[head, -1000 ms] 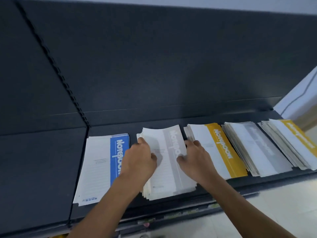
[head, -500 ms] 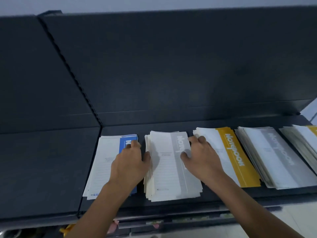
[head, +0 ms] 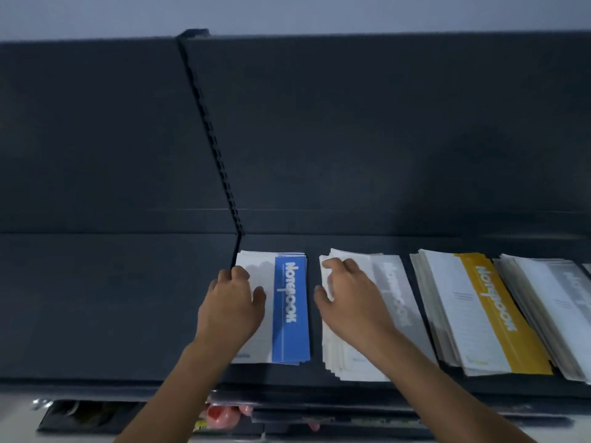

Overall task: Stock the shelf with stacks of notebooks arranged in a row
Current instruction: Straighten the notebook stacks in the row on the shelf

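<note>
Fingers [head: 238, 274] of the left hand [head: 230, 302] curled over the left edge of the blue stack [head: 289, 314], thumb on its cover, gripping it. The right hand [head: 348, 298] clasped the grey stack [head: 393, 298] at its far left corner, thumb against its side. Both stacks lay flat on the shelf [head: 128, 298], apart, a yellow stack [head: 486, 314] further right

- Shelf [head: 121, 314]: dark, flat deck beneath a slotted upright [head: 220, 161].
- Blue-banded stack [head: 289, 308]: white covers, "Notebook" strip, lying flat just right of the upright's foot, low and fairly square.
- Grey-banded stack [head: 393, 302]: next rightward, thicker, its near edge fanned.
- Yellow-banded stack [head: 489, 314]: farther right, its left edges fanned.
- Second grey stack [head: 559, 298]: farthest from the upright, cut off by the frame.
</note>
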{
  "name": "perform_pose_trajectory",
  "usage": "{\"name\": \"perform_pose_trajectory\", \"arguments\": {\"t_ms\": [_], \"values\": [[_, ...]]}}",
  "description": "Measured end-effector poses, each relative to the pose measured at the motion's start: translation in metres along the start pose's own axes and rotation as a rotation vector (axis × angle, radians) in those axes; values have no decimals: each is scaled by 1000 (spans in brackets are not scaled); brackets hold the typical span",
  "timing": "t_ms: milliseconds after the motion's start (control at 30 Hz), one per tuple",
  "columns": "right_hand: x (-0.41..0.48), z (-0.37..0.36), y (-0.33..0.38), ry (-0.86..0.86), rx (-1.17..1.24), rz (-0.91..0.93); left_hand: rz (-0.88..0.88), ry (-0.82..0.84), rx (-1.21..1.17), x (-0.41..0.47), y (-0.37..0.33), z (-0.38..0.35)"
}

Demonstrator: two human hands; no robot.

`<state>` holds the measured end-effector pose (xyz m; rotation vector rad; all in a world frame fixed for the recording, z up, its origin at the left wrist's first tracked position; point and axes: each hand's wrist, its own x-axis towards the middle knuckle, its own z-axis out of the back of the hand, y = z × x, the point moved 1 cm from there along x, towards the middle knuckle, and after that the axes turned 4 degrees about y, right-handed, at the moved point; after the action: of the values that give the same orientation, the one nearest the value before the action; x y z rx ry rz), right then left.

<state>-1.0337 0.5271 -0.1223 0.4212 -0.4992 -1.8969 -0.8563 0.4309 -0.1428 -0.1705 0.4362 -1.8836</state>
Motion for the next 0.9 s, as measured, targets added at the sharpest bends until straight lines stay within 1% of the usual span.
{"name": "perform_pose_trajectory", "arguments": {"t_ms": [67, 167, 267, 400, 500, 600, 733, 833, 900], "values": [[7, -18, 21, 71, 56, -22, 32, 38, 11, 8, 20, 5], [17, -41, 41, 167, 109, -129, 29, 130, -14, 19, 41, 5], [20, -55, 50, 139, 54, -201, 1, 170, -20, 25, 50, 0], [15, -58, 57, 126, 147, -291, -29, 192, 1, 27, 47, -2], [18, -60, 56, 124, 196, -361, -7, 197, 25, 29, 41, -1], [16, -62, 55, 109, 200, -368, 62, 250, 5, 26, 33, -3], [17, -57, 53, 112, 196, -377, 139, 330, -164, 27, 30, -7], [16, -56, 49, 117, 228, -366, 154, 391, -208, 31, 33, -6], [17, -57, 45, 120, 238, -357, 184, 434, -288, 35, 34, -2]]}}
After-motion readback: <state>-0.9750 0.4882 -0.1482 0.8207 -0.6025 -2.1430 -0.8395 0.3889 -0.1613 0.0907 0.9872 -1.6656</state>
